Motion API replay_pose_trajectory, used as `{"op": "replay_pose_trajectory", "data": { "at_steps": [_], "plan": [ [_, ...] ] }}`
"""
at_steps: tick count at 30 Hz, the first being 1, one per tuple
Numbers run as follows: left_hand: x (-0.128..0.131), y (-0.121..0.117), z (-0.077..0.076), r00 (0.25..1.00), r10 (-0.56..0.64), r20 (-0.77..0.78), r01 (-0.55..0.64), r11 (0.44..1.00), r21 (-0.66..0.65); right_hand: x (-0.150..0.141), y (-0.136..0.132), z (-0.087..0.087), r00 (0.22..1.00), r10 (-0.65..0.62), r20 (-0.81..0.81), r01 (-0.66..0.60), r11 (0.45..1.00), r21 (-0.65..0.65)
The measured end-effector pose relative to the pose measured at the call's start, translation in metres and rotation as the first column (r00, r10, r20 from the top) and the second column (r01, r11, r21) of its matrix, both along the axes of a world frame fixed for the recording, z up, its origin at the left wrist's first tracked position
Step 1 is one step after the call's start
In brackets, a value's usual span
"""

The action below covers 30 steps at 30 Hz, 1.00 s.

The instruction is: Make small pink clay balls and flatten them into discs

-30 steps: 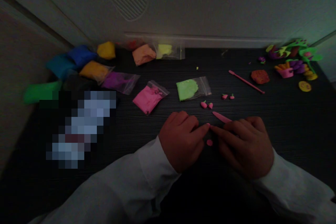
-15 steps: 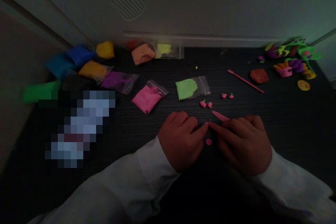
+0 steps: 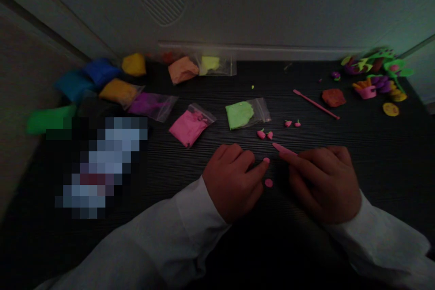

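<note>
My left hand (image 3: 234,182) rests on the dark table, its index finger stretched out and its tip holding down a small pink clay piece (image 3: 266,160). The other fingers are curled in. Just below that fingertip lies a flat pink clay disc (image 3: 268,183). To the right, my right hand (image 3: 324,186) has its index finger extended over a pink modelling knife (image 3: 282,148); the knife's rear end is hidden under the hand. Its thumb is apart from the index finger. Beyond the fingers sit small pink clay pieces with green tops (image 3: 261,134).
Bags of pink clay (image 3: 189,126) and light green clay (image 3: 239,114) lie ahead. Several coloured packets (image 3: 102,71) fill the left, near a pixelated item (image 3: 108,158). On the right are a pink rod tool (image 3: 316,103), a reddish lump (image 3: 333,97) and finished clay figures (image 3: 380,72).
My right index finger has left the small pink piece and moved right, to the knife. My left fingertip stays on the piece, which now shows more clearly. The view has shifted slightly.
</note>
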<state>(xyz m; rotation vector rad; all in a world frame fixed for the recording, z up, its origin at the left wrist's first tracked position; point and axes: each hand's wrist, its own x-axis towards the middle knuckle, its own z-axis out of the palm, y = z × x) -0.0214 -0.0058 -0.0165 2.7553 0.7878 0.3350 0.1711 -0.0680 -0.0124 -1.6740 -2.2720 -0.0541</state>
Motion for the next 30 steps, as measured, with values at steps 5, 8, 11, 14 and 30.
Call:
{"op": "replay_pose_trajectory", "data": {
  "at_steps": [5,8,11,14,30],
  "plan": [
    [-0.001,0.000,-0.002,0.998,-0.006,0.059,0.005,1.000,0.013,0.012,-0.002,0.003,0.992,-0.097,-0.077,0.106,0.987,0.121],
    [-0.001,0.000,-0.003,0.996,0.007,0.088,-0.008,1.000,0.016,0.016,-0.002,0.004,0.987,-0.121,-0.104,0.136,0.980,0.144],
    [0.000,0.000,-0.002,0.998,0.036,0.059,-0.036,0.999,0.000,0.016,-0.002,0.004,0.986,-0.123,-0.111,0.139,0.979,0.147],
    [0.002,0.000,-0.001,0.999,0.051,0.016,-0.050,0.999,-0.017,0.015,-0.001,0.005,0.986,-0.124,-0.109,0.139,0.980,0.143],
    [0.002,0.003,0.000,0.995,0.091,0.043,-0.085,0.988,-0.129,0.014,0.002,0.004,0.988,-0.116,-0.100,0.131,0.979,0.154]
  ]
}}
